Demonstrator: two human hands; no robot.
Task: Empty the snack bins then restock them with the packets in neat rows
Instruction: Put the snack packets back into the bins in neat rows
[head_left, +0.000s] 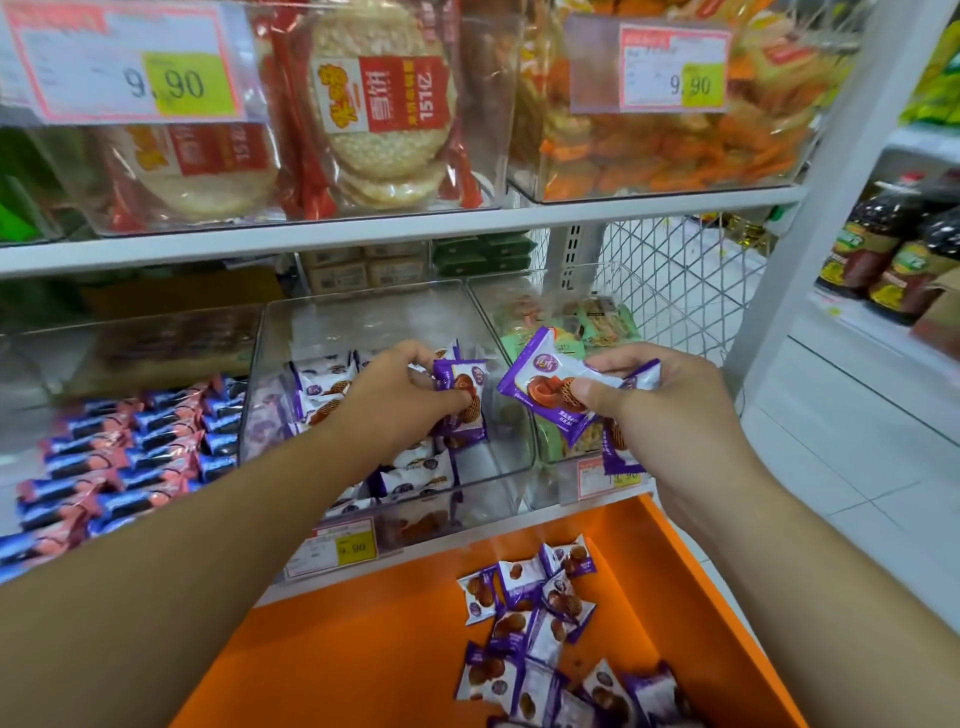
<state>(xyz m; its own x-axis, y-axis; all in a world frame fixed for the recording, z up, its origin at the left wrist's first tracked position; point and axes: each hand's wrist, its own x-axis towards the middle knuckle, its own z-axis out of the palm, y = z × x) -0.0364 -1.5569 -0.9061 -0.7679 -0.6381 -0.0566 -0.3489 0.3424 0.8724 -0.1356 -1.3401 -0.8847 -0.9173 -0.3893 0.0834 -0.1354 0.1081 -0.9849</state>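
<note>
We looked down at a shop shelf where a clear plastic bin (519, 441) sat in the middle, partly filled with purple-and-white snack packets (415, 462) standing in rows along its left side and front. Our left hand (400, 400) reached into the bin, its fingers (441, 401) curled round one packet (462, 384) held upright at the end of a row. Our right hand (660, 400) hovered just to the right, above the bin's edge, its fingers (589, 392) pinching a small bunch of packets (545, 384). Below the shelf, an orange crate (363, 649) held a loose heap of the same packets (540, 623). Restocking seemed under way, with much of the bin bare. To do it well, we judged each packet should stand upright, label facing forward, pressed snugly against its neighbour before the next was passed across.
</note>
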